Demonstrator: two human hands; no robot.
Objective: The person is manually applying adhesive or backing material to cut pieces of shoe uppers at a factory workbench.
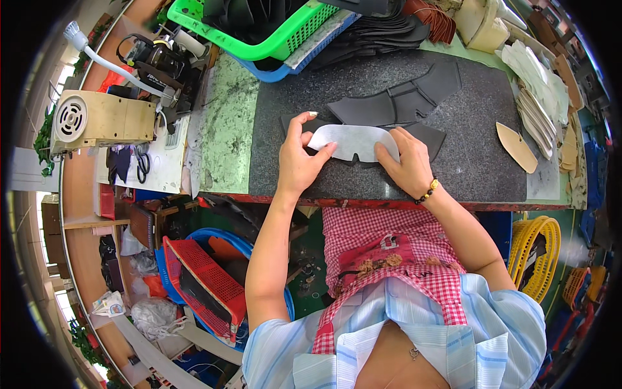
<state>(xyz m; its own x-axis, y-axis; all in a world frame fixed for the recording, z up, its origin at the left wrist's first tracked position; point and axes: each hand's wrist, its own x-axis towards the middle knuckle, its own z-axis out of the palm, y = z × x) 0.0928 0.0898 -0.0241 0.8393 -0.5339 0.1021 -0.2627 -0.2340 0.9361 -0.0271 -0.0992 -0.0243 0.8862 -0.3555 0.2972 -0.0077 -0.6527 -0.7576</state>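
Observation:
Near the front edge of the dark worktable, a white curved piece point(356, 137) of thin sheet material with a small notch in its lower edge is held between my two hands. My left hand point(299, 159) has its thumb on the left end, with the index finger raised beyond the top corner. My right hand point(409, 163) grips the other end, thumb in front and fingers behind. Dark edges show under the white piece; whether they are joined to it I cannot tell. Just beyond lie flat black cut pieces point(363, 104), partly overlapping.
A green basket point(285, 47) of black pieces sits on a blue one at the back. Tan and white pieces point(536, 120) are stacked right. Scissors point(142, 162) and a beige machine point(97, 120) stand left. Red point(220, 285) and yellow baskets point(551, 249) are below table level.

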